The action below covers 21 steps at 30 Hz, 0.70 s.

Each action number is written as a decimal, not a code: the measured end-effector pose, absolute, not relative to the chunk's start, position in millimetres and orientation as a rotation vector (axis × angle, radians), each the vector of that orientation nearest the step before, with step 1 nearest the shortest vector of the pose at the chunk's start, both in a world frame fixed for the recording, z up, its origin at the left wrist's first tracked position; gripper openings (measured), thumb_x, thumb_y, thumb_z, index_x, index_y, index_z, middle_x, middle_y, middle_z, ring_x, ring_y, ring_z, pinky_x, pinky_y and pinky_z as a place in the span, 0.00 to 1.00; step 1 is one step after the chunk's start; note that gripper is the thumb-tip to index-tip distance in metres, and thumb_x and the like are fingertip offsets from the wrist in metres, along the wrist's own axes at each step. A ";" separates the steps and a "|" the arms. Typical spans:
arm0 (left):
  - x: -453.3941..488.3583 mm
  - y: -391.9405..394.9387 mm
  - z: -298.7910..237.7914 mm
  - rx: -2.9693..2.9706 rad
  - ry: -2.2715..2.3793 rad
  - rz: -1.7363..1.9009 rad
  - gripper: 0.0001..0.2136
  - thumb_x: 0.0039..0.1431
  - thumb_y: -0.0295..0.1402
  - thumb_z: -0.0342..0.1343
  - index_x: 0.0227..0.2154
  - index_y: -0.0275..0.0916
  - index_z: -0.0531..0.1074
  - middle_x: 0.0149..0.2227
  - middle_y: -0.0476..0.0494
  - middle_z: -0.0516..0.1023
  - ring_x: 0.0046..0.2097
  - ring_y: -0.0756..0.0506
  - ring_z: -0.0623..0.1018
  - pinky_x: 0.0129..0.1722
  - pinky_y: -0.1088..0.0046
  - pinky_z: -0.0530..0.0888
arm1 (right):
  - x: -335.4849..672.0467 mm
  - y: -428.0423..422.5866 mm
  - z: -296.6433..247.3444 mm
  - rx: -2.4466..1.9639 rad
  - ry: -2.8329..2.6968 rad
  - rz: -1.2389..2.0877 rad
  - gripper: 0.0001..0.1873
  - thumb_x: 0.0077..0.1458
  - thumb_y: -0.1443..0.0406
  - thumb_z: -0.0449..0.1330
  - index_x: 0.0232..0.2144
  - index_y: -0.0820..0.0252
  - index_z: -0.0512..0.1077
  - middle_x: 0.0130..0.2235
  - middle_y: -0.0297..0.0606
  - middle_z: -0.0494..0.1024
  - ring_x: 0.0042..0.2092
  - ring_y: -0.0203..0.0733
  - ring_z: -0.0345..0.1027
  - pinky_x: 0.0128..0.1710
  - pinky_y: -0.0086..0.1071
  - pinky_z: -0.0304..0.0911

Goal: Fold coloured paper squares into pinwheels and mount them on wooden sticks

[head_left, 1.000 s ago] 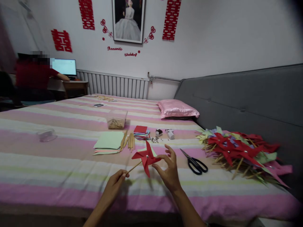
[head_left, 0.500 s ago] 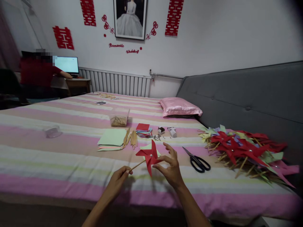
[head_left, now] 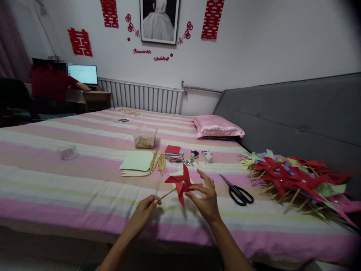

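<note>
A red paper pinwheel (head_left: 183, 183) with a shiny pin at its centre is held above the bed, tilted. My left hand (head_left: 147, 208) grips the lower end of its wooden stick (head_left: 167, 195) between thumb and fingers. On the other side, my right hand (head_left: 205, 197) has thumb and index finger at the right blade, its other fingers raised and spread. Part of that blade is behind the fingers. A pale green paper piece (head_left: 176, 174) shows just behind the pinwheel. Black-handled scissors (head_left: 239, 194) lie right of my right hand.
Beyond my hands are green paper sheets (head_left: 137, 161), wooden sticks (head_left: 161, 164), small red-topped paper squares (head_left: 172, 149), little boxes (head_left: 208, 156) and a clear box (head_left: 145, 141) of sticks. Finished pinwheels (head_left: 293, 180) heap at right. A person (head_left: 52, 84) sits at a computer.
The whole view has shifted slightly, so the scene sits a little further right and higher. Both hands keep nearly the same pose at the pinwheel.
</note>
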State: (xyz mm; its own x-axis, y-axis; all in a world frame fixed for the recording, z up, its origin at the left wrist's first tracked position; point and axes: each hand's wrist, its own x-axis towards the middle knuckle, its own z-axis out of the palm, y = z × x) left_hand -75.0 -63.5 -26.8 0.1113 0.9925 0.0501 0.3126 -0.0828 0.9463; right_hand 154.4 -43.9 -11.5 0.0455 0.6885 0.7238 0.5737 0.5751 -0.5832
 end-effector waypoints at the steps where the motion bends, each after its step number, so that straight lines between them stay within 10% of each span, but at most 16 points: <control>1: -74.3 -63.9 -26.4 1.540 1.326 1.015 0.14 0.51 0.43 0.46 0.25 0.38 0.69 0.22 0.51 0.64 0.27 0.48 0.63 0.28 0.74 0.59 | 154.1 -43.8 -12.0 -1.083 -1.616 0.132 0.05 0.40 0.64 0.67 0.25 0.51 0.78 0.56 0.38 0.64 0.54 0.53 0.58 0.50 0.49 0.54; 21: -67.7 -66.3 -27.9 1.532 1.296 1.010 0.13 0.52 0.42 0.47 0.25 0.37 0.69 0.22 0.51 0.66 0.27 0.48 0.64 0.28 0.74 0.60 | 151.5 -42.6 -15.5 -1.116 -1.546 0.217 0.06 0.38 0.64 0.68 0.25 0.55 0.76 0.54 0.41 0.66 0.51 0.52 0.59 0.47 0.47 0.57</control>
